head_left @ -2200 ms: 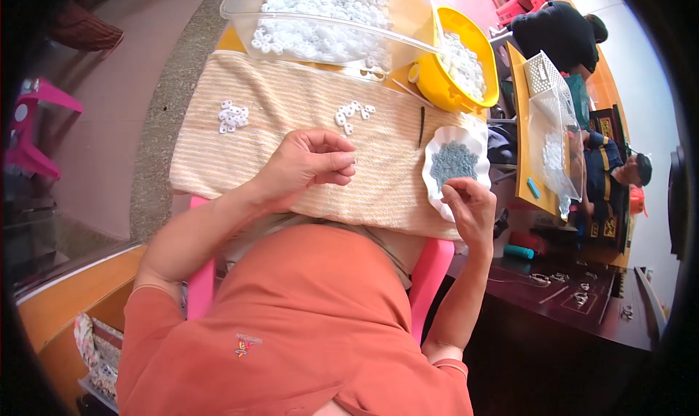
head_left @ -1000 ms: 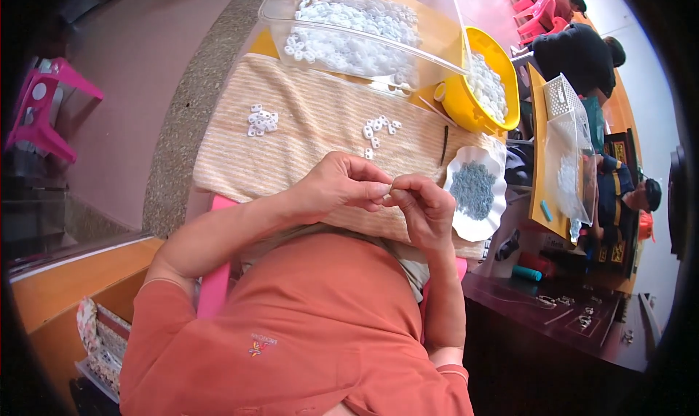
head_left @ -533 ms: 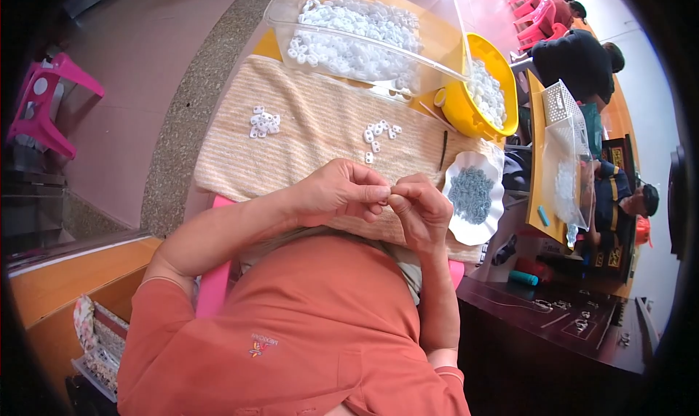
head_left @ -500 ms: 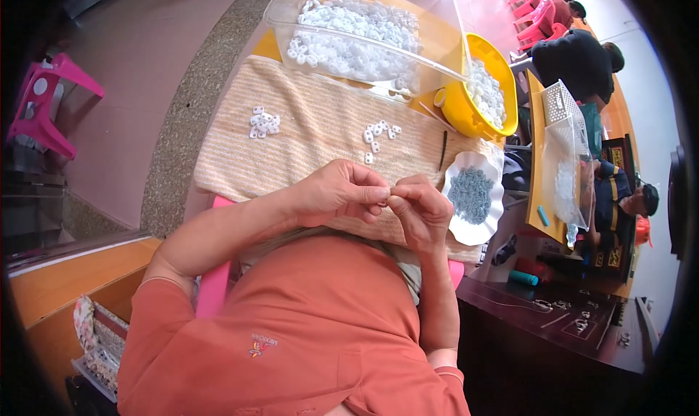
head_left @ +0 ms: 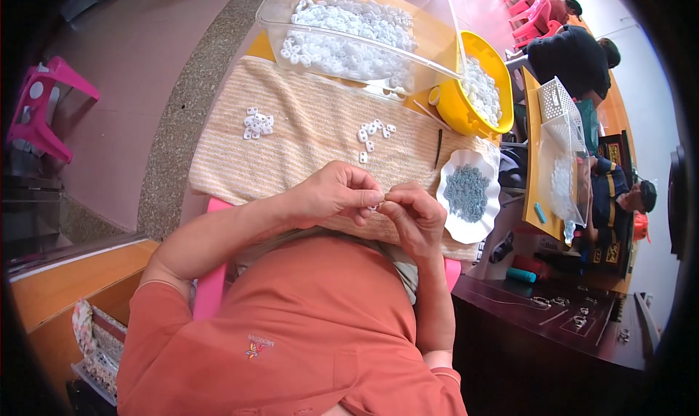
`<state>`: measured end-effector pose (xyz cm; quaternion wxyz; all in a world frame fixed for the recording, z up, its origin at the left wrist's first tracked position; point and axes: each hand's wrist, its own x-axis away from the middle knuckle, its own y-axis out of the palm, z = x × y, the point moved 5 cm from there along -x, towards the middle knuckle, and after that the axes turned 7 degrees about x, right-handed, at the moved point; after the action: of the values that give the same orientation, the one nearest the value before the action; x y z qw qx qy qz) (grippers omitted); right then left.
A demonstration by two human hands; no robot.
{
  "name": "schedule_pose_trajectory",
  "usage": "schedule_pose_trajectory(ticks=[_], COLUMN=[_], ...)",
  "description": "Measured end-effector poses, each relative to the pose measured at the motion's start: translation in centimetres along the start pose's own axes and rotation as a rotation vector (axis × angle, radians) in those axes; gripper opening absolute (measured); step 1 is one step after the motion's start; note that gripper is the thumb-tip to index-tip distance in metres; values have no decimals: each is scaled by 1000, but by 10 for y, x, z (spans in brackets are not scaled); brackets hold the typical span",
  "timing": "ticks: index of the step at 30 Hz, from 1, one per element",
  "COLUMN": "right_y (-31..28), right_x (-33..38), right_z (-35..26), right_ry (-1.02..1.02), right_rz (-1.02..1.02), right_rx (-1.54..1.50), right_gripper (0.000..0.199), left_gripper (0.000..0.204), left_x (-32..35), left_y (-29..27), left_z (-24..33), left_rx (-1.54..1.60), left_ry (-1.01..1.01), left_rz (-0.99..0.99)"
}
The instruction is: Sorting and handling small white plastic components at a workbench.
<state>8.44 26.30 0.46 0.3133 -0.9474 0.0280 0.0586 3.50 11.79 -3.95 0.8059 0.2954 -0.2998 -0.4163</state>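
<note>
My left hand (head_left: 333, 192) and my right hand (head_left: 416, 214) meet fingertip to fingertip over the towel's near edge. Between the left fingers a small white plastic piece (head_left: 374, 207) peeks out, mostly covered. The right thumb and forefinger are pinched against it; whatever they grip is too small to make out. Beyond the hands, on the striped towel (head_left: 291, 161), lie a loose group of white two-holed pieces (head_left: 364, 135) and a heaped cluster (head_left: 258, 124) farther left. Beside my right hand stands a white wavy-rimmed dish (head_left: 466, 232) of tiny grey parts (head_left: 467, 192).
A clear bin (head_left: 429, 19) full of white pieces stands at the back, with a yellow basin (head_left: 451, 99) of more to its right. A thin dark stick (head_left: 438, 149) lies by the dish. Co-workers sit at another table (head_left: 535, 147) on the right; a pink stool (head_left: 44, 117) stands far left.
The small white piece shows a little more between my fingers. The hands stay pinched together; the whole view has shifted slightly.
</note>
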Motion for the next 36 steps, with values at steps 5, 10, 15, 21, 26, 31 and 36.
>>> schedule_pose_trajectory(ticks=[5, 10, 15, 21, 26, 31, 36], right_y=[-1, -2, -2, -3, -12, -7, 7], right_x=[0, -1, -1, -7, -24, -20, -4], right_z=[-1, -11, -15, -2, 8, 11, 6], right_ry=[-24, -136, -201, -108, -118, -91, -25], right_rz=[-1, -47, -32, 126, 175, 123, -4], right_rx=[-66, -43, -64, -175, 207, 51, -131], right_gripper=[9, 11, 13, 12, 15, 15, 18], left_gripper=[17, 17, 18, 17, 19, 19, 18], left_x=[0, 2, 3, 2, 1, 0, 0], left_y=[0, 1, 2, -2, -6, -5, -4], left_z=[-1, 0, 1, 1, 0, 3, 2], left_rx=[-27, -34, -19, 13, -6, 15, 37], left_ry=[-11, -31, -49, -61, -34, 23, 26], left_rz=[-8, 10, 2, 51, 91, 113, 74])
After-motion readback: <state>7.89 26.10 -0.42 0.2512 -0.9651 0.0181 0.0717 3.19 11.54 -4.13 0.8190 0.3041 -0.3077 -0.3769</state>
